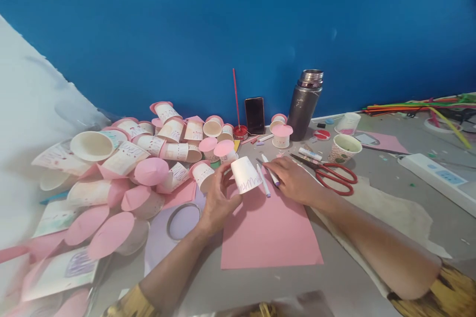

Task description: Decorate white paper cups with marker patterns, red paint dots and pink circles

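My left hand [219, 200] grips a white paper cup [245, 174], thumb and fingers around its side. The cup is tipped over, its closed base upward, with purple zigzag lines near the rim. My right hand [292, 178] is just right of the cup, its fingers closed on what looks like a slim marker whose dark tip points at the cup. Beneath these fingers are a white marker with a purple end [270, 170] and another white marker [265, 183]. Below both hands lies a pink paper sheet [271, 237].
Many decorated paper cups with pink paper discs [150, 171] are heaped on the left. A ring [168, 223] rests on lilac paper. Behind stand a phone [255, 116] and a dark flask [305, 106]. Red-handled scissors [336, 178], a patterned cup [345, 149] and a power strip [439, 178] are right.
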Demonstrator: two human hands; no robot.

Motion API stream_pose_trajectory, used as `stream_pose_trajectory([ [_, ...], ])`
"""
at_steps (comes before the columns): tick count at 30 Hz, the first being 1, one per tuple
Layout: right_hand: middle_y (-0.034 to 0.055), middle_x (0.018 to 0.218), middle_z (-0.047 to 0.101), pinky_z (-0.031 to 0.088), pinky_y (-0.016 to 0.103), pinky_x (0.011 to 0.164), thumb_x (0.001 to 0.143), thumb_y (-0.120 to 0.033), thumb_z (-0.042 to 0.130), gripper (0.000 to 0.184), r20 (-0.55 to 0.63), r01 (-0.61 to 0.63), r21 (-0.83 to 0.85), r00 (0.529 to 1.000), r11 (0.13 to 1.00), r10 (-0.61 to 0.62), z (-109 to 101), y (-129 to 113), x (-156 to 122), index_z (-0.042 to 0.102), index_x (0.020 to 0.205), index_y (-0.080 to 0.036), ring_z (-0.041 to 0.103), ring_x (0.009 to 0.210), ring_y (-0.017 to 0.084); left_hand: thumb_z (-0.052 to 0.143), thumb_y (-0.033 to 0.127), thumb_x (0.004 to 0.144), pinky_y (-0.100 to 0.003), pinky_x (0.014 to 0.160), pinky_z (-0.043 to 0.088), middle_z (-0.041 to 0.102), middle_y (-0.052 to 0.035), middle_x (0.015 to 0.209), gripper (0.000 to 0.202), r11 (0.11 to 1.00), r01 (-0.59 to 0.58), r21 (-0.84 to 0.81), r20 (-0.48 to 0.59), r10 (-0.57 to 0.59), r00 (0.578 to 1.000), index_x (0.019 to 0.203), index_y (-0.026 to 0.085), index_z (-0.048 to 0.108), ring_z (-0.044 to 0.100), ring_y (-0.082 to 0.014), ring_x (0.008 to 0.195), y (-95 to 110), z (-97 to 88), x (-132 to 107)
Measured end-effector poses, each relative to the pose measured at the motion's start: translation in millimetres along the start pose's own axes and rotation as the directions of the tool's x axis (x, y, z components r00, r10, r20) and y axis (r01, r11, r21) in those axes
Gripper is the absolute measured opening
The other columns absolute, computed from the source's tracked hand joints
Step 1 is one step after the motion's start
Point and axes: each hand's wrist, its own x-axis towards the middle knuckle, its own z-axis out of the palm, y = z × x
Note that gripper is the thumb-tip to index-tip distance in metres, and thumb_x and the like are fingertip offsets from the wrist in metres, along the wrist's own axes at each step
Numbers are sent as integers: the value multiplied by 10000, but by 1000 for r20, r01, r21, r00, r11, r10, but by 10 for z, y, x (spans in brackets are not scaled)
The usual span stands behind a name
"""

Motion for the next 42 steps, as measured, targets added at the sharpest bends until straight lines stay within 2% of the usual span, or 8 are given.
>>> stream_pose_trajectory([
  [6, 180, 1296, 668, 494, 447, 1013, 895, -31, 548, 559, 106, 24, -94, 994, 995, -14, 71, -76, -9, 605, 1442, -132, 579, 1193, 323, 772, 133, 718, -464, 1132, 488, 541, -126, 1512, 711, 989, 91, -113, 13, -90, 996, 1354, 261, 479, 558, -314, 1405, 60, 49, -11],
  [11, 150, 1283, 689, 484, 408, 993, 896, -15, 549, 587, 148, -16, -78, 989, 997, 27, 24, -74, 0, 608, 1454, -186, 599, 1177, 293, 795, 182, 710, -480, 1108, 507, 576, -147, 1486, 705, 994, 97, -51, -90, -101, 991, 1342, 239, 485, 578, -337, 1392, 25, 21, 1],
  [16, 112, 1208, 760, 487, 346, 934, 974, -123, 537, 375, 5, -201, -39, 979, 979, 201, -127, -36, 37, 708, 1296, -214, 656, 1171, 270, 834, 283, 738, -519, 1157, 449, 600, -146, 1449, 666, 988, 81, 128, -177, -58, 983, 1329, 228, 532, 564, -353, 1390, 38, -8, -25],
  [21, 70, 1029, 821, 497, 305, 808, 998, -245, 573, 221, -69, -276, -56, 960, 960, 272, -161, 18, 68, 782, 1069, -236, 744, 959, 232, 833, 397, 776, -555, 1176, 410, 551, -164, 1489, 717, 971, 147, 188, -170, -116, 979, 1381, 227, 490, 542, -372, 1391, 72, 21, -77],
  [24, 50, 934, 824, 482, 282, 758, 995, -242, 580, 206, -135, -285, -69, 952, 956, 274, -160, 62, 81, 785, 979, -233, 750, 881, 208, 827, 447, 781, -561, 1174, 410, 537, -152, 1498, 763, 964, 183, 192, -193, -146, 970, 1419, 250, 458, 530, -377, 1395, 33, 37, -95],
  [28, 71, 910, 814, 477, 302, 761, 1013, -245, 555, 228, -247, -287, -84, 934, 954, 259, -140, 140, 73, 779, 993, -205, 749, 870, 225, 816, 493, 784, -565, 1140, 441, 541, -156, 1493, 759, 966, 200, 165, -242, -157, 958, 1410, 250, 462, 542, -387, 1380, -14, 56, -121],
  [34, 81, 881, 806, 485, 313, 779, 1027, -258, 519, 266, -340, -247, -75, 917, 966, 208, -29, 281, 27, 779, 1002, -206, 736, 829, 226, 782, 479, 828, -528, 1068, 515, 516, -171, 1535, 761, 958, 268, 101, -180, -247, 952, 1453, 264, 405, 561, -376, 1374, -46, 92, -182],
  [42, 53, 795, 794, 508, 305, 700, 1015, -250, 537, 251, -407, -170, -31, 902, 985, 143, -19, 260, 60, 767, 923, -217, 731, 730, 209, 766, 518, 816, -468, 967, 579, 600, -176, 1441, 735, 960, 269, 73, -198, -251, 948, 1414, 249, 434, 629, -356, 1303, 105, 200, -207],
])
